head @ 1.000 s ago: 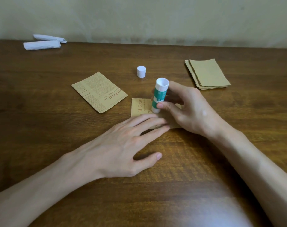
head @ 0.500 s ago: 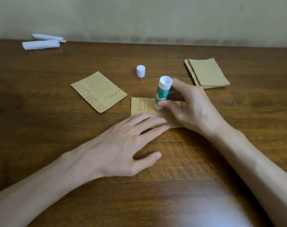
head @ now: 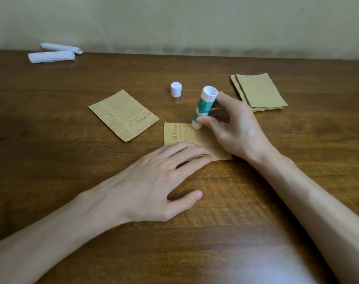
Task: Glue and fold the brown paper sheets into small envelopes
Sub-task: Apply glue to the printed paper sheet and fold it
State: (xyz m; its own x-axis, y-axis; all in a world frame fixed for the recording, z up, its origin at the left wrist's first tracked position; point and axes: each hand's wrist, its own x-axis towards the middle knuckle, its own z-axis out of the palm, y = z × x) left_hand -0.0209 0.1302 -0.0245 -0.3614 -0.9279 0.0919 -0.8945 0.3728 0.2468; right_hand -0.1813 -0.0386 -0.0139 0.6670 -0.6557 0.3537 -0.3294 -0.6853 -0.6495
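Wooden desk (head: 51,160), gluing the sheet (head: 197,138) at centre.
I note the left hand (head: 154,181) spread flat, pinning the sheet's near edge. The right hand (head: 236,130) pinches the glue stick (head: 204,107), tip on the far edge. I advise light strokes along that edge.

Single head-worn wide-angle view, facing forward and down over a wooden table (head: 51,160).
It looks from the person's own side, close above the table: both forearms (head: 41,242) enter at the bottom corners, the left hand (head: 154,181) and right hand (head: 236,132) meet near frame centre, and a pale wall (head: 174,21) crosses the top.
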